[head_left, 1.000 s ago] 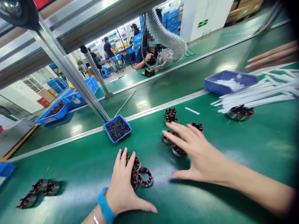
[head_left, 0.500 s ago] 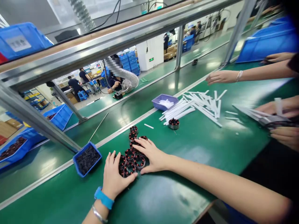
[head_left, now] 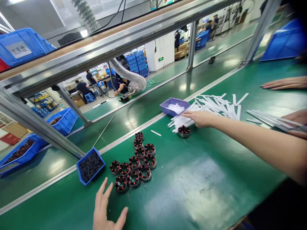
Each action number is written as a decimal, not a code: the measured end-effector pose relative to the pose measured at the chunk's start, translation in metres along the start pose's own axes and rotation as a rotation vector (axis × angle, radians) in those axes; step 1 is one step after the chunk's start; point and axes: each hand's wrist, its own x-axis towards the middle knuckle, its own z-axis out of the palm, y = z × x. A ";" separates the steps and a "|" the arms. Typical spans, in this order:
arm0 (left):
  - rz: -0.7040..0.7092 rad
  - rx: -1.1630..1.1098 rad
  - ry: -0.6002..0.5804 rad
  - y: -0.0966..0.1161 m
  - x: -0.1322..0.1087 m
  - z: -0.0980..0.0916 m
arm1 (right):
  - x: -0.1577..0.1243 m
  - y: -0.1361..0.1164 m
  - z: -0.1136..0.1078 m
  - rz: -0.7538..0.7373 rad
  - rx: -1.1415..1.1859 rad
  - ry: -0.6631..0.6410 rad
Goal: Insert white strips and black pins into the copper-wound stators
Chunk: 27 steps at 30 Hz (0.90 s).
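Observation:
Several motor stators (head_left: pixel 133 179), round with dark cores and copper windings, stand in a cluster on the green bench. My left hand (head_left: pixel 105 207) is just in front of them with fingers spread, holding nothing. Stretched far to the right, my right hand (head_left: pixel 199 118) has its fingers extended over the near end of a pile of white strips (head_left: pixel 216 105). Whether its fingertips touch the strips I cannot tell. Right below that hand sits a single stator (head_left: pixel 184 131), and a purple tray (head_left: pixel 172 110) with small white pieces lies just beyond the fingertips.
A blue bin (head_left: pixel 91 166) of small black parts stands left of the cluster. One loose white strip (head_left: pixel 155 133) lies behind the stators. At the right, a co-worker's hand (head_left: pixel 285 83) rests on the bench; another is by more strips. A metal frame (head_left: pixel 115 48) crosses above.
Both hands have come away from the stator cluster. My left hand moved back toward me; my right swung right to the white strips. The co-worker's far hand has moved right.

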 end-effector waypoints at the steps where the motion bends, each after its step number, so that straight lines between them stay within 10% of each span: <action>1: 0.012 0.002 -0.006 0.000 0.000 0.002 | 0.002 0.001 0.004 -0.014 -0.025 -0.036; 18: 0.087 0.026 -0.061 -0.011 -0.001 0.008 | 0.015 0.010 0.009 0.067 -0.148 -0.303; 27: 0.218 0.110 -0.034 -0.004 0.014 -0.011 | 0.016 0.019 -0.030 0.172 -0.040 0.100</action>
